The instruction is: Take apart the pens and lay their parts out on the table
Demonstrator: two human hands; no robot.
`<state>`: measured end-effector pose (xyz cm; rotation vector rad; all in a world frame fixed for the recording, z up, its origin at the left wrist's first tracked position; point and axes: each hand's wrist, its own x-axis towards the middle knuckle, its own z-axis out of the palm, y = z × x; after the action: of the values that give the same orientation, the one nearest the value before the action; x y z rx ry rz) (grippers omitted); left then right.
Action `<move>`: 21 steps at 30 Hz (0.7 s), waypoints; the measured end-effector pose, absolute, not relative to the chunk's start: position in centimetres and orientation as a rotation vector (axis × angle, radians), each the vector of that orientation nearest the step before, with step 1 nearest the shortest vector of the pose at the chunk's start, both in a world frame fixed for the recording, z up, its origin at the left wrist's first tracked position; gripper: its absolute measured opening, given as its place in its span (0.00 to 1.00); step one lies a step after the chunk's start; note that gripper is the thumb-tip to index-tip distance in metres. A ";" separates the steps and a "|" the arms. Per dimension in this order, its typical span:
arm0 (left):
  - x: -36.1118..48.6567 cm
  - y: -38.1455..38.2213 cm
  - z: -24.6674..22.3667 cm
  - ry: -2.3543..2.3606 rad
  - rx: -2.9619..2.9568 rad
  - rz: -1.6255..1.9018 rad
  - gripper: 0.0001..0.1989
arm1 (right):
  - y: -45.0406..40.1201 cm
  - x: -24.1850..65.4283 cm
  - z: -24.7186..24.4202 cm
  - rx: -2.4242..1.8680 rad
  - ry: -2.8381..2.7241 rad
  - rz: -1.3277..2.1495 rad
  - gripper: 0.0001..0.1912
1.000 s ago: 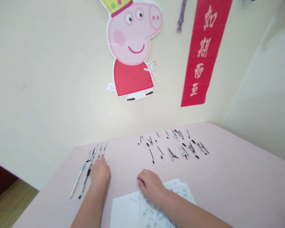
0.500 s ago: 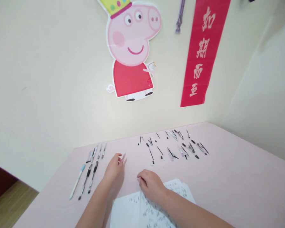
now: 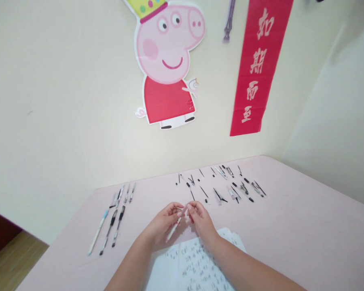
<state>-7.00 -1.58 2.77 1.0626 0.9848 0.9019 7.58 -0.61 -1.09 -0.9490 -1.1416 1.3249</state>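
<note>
A slim pale pen (image 3: 174, 230) with pinkish ends slants between my hands, just above the notebook's far edge. My left hand (image 3: 164, 221) is closed around its middle, fingers curled. My right hand (image 3: 202, 221) pinches the pink upper end; whether that is a separate cap I cannot tell. Below the hands lies an open notebook (image 3: 197, 266) with handwriting, partly covered by my forearms. One black pen refill (image 3: 192, 195) lies just beyond my right fingers.
On the pink tabletop (image 3: 291, 226), several pens (image 3: 109, 232) lie in rows at the left. Several loose refills, caps and clear pen barrels (image 3: 221, 196) spread across the back right. A wall (image 3: 87, 133) with a pig cutout (image 3: 170, 99) and red banner (image 3: 251, 81) borders the far edge.
My left hand has moved right, and my right hand has shifted slightly up and right. They now meet on the pen. The objects on the table look unmoved.
</note>
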 end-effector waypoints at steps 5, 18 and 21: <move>-7.1 -1.8 2.7 1.030 1.126 0.839 0.16 | -0.2 7.8 -1.5 -0.987 -1.123 1.281 0.15; -8.0 -1.6 1.8 1.204 1.310 0.687 0.14 | -0.2 7.8 -0.8 -1.013 -1.018 1.343 0.15; -8.0 -1.7 1.9 1.190 1.306 0.699 0.14 | -0.3 7.8 -0.5 -0.998 -1.005 1.355 0.15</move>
<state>-7.97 -1.70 1.86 1.3057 1.1897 0.6989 7.83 -0.32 -0.55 -0.9979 -1.0048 1.3548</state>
